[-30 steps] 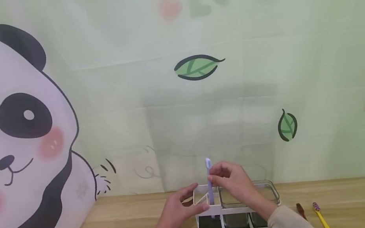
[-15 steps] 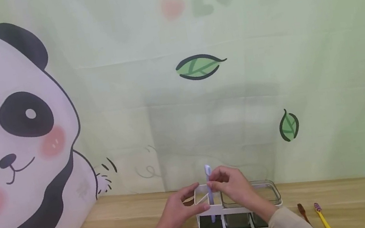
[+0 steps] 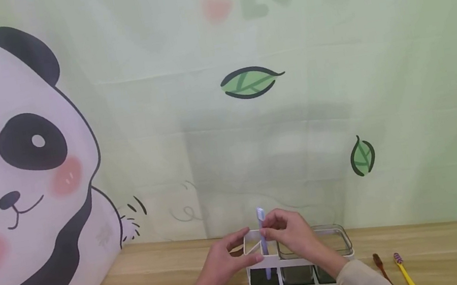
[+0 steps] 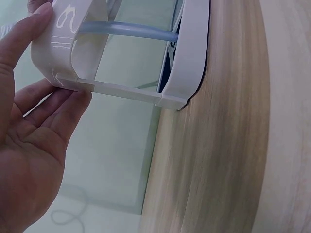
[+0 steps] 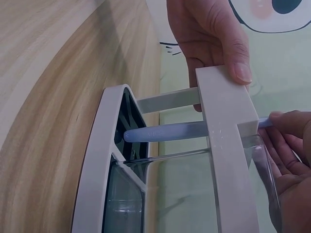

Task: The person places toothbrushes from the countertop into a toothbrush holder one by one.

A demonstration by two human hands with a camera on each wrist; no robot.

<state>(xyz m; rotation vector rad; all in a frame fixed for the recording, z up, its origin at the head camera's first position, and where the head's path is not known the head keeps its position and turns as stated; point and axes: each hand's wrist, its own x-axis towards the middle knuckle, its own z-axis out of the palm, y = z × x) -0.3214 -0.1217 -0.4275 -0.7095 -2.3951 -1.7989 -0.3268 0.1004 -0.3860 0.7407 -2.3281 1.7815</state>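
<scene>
A light blue toothbrush (image 3: pixel 264 244) stands upright in the left part of a white toothbrush holder (image 3: pixel 301 261), its head above the upper frame. My right hand (image 3: pixel 294 233) pinches it just below the head, between thumb and fingers. In the right wrist view the handle (image 5: pixel 167 132) passes through the upper frame, and its lower end is at the dark base. My left hand (image 3: pixel 222 261) holds the holder's upper left corner, thumb in front and fingers at the far side. The left wrist view shows those fingertips (image 4: pixel 80 99) against the white frame.
Clear cups (image 3: pixel 334 240) sit in the holder's right part. To its right, a brown toothbrush (image 3: pixel 379 263) and a yellow toothbrush (image 3: pixel 403 271) lie on the wooden table (image 3: pixel 152 284). Behind the table hangs a green panda-print backdrop (image 3: pixel 154 124).
The light blue toothbrush has moved down in the holder, its lower end now nearer the base. My right hand has lowered slightly with it. The left hand keeps its hold.
</scene>
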